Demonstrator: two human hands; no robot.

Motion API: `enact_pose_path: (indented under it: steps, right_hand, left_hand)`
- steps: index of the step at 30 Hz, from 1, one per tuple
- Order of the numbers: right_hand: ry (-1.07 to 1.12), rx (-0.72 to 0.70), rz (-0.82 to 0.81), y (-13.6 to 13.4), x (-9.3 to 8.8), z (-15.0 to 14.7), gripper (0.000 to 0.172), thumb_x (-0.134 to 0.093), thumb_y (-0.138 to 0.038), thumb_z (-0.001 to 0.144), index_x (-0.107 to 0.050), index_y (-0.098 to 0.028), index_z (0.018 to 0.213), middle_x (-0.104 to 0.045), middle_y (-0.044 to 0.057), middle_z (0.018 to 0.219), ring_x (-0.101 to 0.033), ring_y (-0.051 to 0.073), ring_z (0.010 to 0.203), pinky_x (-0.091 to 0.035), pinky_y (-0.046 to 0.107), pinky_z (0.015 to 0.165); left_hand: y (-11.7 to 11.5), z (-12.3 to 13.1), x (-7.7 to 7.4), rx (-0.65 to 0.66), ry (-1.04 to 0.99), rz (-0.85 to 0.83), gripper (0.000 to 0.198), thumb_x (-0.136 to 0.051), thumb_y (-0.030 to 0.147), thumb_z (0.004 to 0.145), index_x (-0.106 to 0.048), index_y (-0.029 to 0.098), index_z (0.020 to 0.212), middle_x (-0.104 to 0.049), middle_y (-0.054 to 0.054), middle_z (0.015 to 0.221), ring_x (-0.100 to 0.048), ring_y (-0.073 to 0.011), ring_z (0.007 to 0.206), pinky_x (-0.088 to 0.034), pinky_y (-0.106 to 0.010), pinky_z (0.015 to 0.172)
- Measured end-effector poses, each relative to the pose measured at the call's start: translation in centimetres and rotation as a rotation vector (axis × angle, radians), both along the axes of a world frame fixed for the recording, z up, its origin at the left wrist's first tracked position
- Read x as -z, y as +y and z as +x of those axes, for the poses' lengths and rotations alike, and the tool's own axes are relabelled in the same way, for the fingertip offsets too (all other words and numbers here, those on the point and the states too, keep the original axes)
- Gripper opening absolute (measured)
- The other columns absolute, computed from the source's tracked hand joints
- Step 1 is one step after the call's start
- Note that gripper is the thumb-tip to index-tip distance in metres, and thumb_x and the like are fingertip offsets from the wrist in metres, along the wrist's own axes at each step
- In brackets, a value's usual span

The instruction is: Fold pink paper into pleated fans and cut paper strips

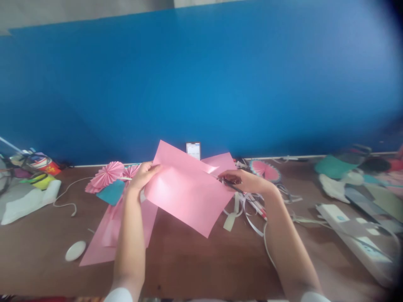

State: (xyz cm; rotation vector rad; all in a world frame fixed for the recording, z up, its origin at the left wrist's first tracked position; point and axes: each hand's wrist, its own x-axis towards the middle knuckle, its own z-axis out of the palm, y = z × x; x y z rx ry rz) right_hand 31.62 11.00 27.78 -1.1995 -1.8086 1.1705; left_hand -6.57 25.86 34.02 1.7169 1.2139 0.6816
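Observation:
A large pink paper sheet [185, 193] is held up above the table, its near corner pointing down toward me. My left hand [144, 176] pinches its left edge, thumb on top. At the right side my right hand [237, 180] is closed around dark-handled scissors [231, 182], whose blades reach into the paper. Behind the cut, another flap of pink paper [220, 162] rises at an angle. More pink sheets [103, 247] lie on the table under my left forearm. Pleated pink paper fans [108, 176] and a teal piece [111, 192] sit beyond my left hand.
A phone [193, 150] stands against the blue wall [201, 84]. White ribbons [248, 214] and a pink fan rosette [265, 170] lie at right. A white power strip [352, 235] is farther right. A white oval object [75, 251] rests on the brown table [176, 268].

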Motion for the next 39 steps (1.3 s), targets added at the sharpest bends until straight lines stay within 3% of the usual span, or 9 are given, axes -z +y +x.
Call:
enact_pose_path:
  steps: [7, 14, 22, 28, 33, 39]
  right_hand:
    - [0.073, -0.007, -0.077, 0.3, 0.5, -0.7, 0.051, -0.068, -0.042, 0.086, -0.064, -0.012, 0.128, -0.072, 0.014, 0.122, -0.07, 0.026, 0.108, -0.055, 0.034, 0.093]
    - [0.102, -0.056, -0.069, 0.1, 0.1, -0.6, 0.047, -0.068, -0.041, 0.085, -0.067, -0.015, 0.124, -0.074, 0.011, 0.112, -0.069, 0.024, 0.101, -0.056, 0.033, 0.089]
    - [0.029, -0.032, -0.053, 0.3, -0.2, -1.2, 0.044, -0.064, -0.035, 0.087, -0.067, -0.014, 0.125, -0.073, 0.011, 0.117, -0.069, 0.024, 0.102, -0.056, 0.034, 0.09]
    - [-0.023, 0.055, 0.0, 0.3, -0.3, -1.4, 0.044, -0.062, -0.038, 0.086, -0.07, -0.016, 0.123, -0.072, 0.011, 0.122, -0.07, 0.027, 0.109, -0.056, 0.037, 0.095]
    - [0.005, 0.133, -0.037, 0.7, 0.5, -1.3, 0.048, -0.065, -0.041, 0.084, -0.072, -0.015, 0.125, -0.074, 0.011, 0.121, -0.072, 0.029, 0.107, -0.059, 0.039, 0.094]
    - [0.016, 0.096, -0.061, 0.5, 1.0, -0.8, 0.047, -0.066, -0.035, 0.083, -0.073, -0.017, 0.126, -0.077, 0.008, 0.115, -0.073, 0.026, 0.097, -0.061, 0.035, 0.085]
  left_hand:
    - [-0.3, 1.8, 0.6, 0.039, 0.021, -0.017, 0.052, -0.077, 0.059, 0.074, -0.075, 0.013, 0.098, -0.079, -0.011, 0.097, -0.073, -0.025, 0.078, -0.052, -0.027, 0.06]
    - [-0.2, 1.4, 0.5, -0.006, -0.003, -0.015, 0.05, -0.077, 0.058, 0.074, -0.074, 0.013, 0.097, -0.079, -0.01, 0.096, -0.072, -0.0238, 0.075, -0.053, -0.027, 0.059]
    - [-0.1, 1.1, 0.3, 0.044, 0.013, -0.027, 0.05, -0.078, 0.055, 0.073, -0.076, 0.014, 0.102, -0.079, -0.01, 0.099, -0.073, -0.025, 0.081, -0.055, -0.028, 0.066]
    - [-0.7, 1.8, 0.1, 0.007, 0.043, -0.028, 0.059, -0.08, 0.06, 0.069, -0.076, 0.01, 0.101, -0.079, -0.012, 0.088, -0.073, -0.0281, 0.077, -0.053, -0.029, 0.058]
    - [-0.4, 1.5, 0.6, 0.032, 0.031, -0.071, 0.059, -0.076, 0.059, 0.074, -0.074, 0.011, 0.109, -0.079, -0.013, 0.097, -0.074, -0.0271, 0.079, -0.054, -0.029, 0.061]
    - [-0.3, 1.3, 0.7, 0.082, 0.017, -0.089, 0.053, -0.077, 0.057, 0.075, -0.074, 0.013, 0.106, -0.079, -0.011, 0.096, -0.074, -0.0273, 0.08, -0.055, -0.029, 0.062]
